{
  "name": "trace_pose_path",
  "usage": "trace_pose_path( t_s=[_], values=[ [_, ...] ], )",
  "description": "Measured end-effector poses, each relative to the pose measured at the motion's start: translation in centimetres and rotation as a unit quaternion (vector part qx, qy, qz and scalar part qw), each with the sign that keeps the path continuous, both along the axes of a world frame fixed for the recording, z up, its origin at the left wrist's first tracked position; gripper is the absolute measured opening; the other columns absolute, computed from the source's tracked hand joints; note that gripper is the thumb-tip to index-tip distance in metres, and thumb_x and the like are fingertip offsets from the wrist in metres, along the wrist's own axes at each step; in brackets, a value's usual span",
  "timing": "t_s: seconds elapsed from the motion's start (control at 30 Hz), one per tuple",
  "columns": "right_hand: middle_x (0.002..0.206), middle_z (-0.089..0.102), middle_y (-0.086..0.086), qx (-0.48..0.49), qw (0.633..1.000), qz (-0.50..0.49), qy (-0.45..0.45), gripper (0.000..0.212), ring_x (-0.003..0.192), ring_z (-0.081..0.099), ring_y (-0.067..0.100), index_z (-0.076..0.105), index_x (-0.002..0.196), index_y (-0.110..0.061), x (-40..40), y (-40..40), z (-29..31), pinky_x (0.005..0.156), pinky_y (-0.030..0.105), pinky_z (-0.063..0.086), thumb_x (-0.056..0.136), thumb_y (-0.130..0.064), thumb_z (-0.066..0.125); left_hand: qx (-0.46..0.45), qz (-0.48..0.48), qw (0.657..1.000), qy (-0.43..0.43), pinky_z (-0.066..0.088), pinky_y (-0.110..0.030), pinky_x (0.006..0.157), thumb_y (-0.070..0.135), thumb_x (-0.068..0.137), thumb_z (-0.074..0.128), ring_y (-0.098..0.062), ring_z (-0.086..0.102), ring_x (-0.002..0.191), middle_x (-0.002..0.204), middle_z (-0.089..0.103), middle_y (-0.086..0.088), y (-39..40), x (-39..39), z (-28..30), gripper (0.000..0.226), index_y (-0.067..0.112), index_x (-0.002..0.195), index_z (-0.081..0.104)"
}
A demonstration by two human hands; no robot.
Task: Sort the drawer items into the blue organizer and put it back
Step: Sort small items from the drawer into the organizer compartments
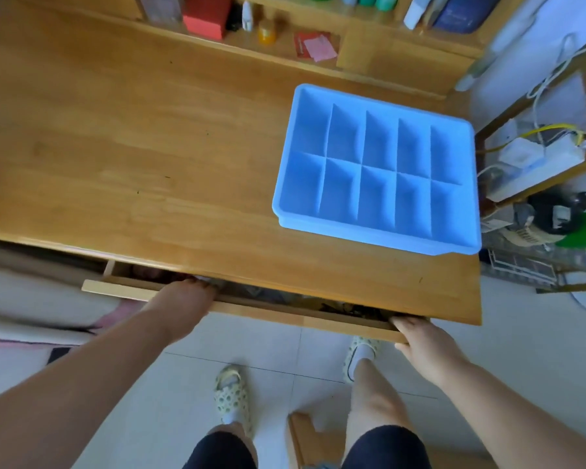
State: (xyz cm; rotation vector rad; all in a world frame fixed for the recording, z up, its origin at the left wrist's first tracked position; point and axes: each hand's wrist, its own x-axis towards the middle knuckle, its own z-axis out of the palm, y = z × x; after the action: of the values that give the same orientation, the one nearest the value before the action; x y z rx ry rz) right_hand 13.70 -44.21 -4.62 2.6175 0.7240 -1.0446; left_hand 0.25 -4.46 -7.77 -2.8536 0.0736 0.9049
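A blue organizer [376,170] with several empty compartments sits on the right part of the wooden desk [149,147]. Under the desk's front edge a wooden drawer [261,311] is pulled out a little, and dark jumbled items show in the narrow gap. My left hand [183,306] grips the drawer front near its left-middle, fingers curled over the top edge into the gap. My right hand [420,343] grips the drawer front at its right end, fingers hooked over the top edge.
A shelf at the back of the desk holds a red box [205,15], small bottles and a pink note [320,49]. To the right stands a rack with a white power strip [535,157] and cables. My feet in slippers stand on the tiled floor below.
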Motion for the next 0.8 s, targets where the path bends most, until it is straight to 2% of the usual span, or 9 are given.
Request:
trace_pose_path(
  t_s=[0.13,0.27,0.43,0.53,0.73,0.8],
  values=[
    [0.143,0.046,-0.007,0.053,0.997,0.005,0.048,0.056,0.125,0.048,0.016,0.030,0.146,-0.029,1.2,-1.2,-0.5,0.099,0.030,0.044,0.095,-0.040,0.049,-0.030,0.078,0.996,-0.014,0.040,-0.029,0.100,0.037,0.094,0.044,-0.017,0.050,0.120,0.130,0.054,0.001,-1.4,0.1,0.1,0.038,0.022,0.130,0.047],
    [0.141,0.047,-0.010,0.120,0.986,0.090,0.072,0.057,0.123,0.049,0.014,0.030,0.145,-0.031,2.8,-3.4,-1.9,0.098,0.027,0.044,0.093,-0.041,0.049,-0.033,0.138,0.990,-0.017,0.038,-0.028,0.100,0.049,0.089,0.052,-0.019,0.051,0.119,0.127,0.059,0.001,-4.8,0.6,-0.3,0.047,0.022,0.127,0.053],
    [0.141,0.047,-0.006,0.165,0.976,0.122,0.065,0.055,0.124,0.048,0.017,0.027,0.147,-0.027,2.4,-4.5,-2.8,0.100,0.032,0.043,0.095,-0.034,0.045,-0.042,0.178,0.983,-0.012,0.041,-0.030,0.097,0.043,0.087,0.059,-0.021,0.054,0.116,0.124,0.062,0.000,-7.3,1.2,0.4,0.048,0.022,0.131,0.053],
    [0.138,0.049,-0.007,0.173,0.972,0.139,0.080,0.055,0.123,0.047,0.017,0.029,0.146,-0.027,0.9,-4.9,-2.5,0.099,0.030,0.041,0.094,-0.033,0.045,-0.086,0.180,0.980,-0.015,0.044,-0.031,0.091,0.041,0.085,0.060,-0.020,0.058,0.109,0.116,0.065,0.002,-7.5,-0.5,0.9,0.047,0.026,0.129,0.054],
    [0.128,0.054,-0.010,0.159,0.963,0.203,0.082,0.053,0.116,0.053,0.017,0.035,0.137,-0.033,-2.8,-5.8,-2.0,0.088,0.031,0.045,0.085,-0.038,0.046,-0.056,0.112,0.991,-0.054,0.041,-0.019,0.088,0.053,0.086,0.050,-0.005,0.054,0.108,0.110,0.060,0.016,-8.6,-6.3,-0.1,0.037,0.037,0.120,0.051],
    [0.124,0.055,-0.013,0.164,0.960,0.207,0.090,0.054,0.111,0.056,0.016,0.034,0.134,-0.035,-4.5,-6.1,-1.7,0.085,0.032,0.048,0.082,-0.044,0.047,-0.058,0.115,0.990,-0.060,0.043,-0.021,0.089,0.057,0.085,0.050,-0.003,0.055,0.105,0.107,0.061,0.017,-8.9,-8.3,-0.6,0.036,0.038,0.115,0.053]
  ],
)
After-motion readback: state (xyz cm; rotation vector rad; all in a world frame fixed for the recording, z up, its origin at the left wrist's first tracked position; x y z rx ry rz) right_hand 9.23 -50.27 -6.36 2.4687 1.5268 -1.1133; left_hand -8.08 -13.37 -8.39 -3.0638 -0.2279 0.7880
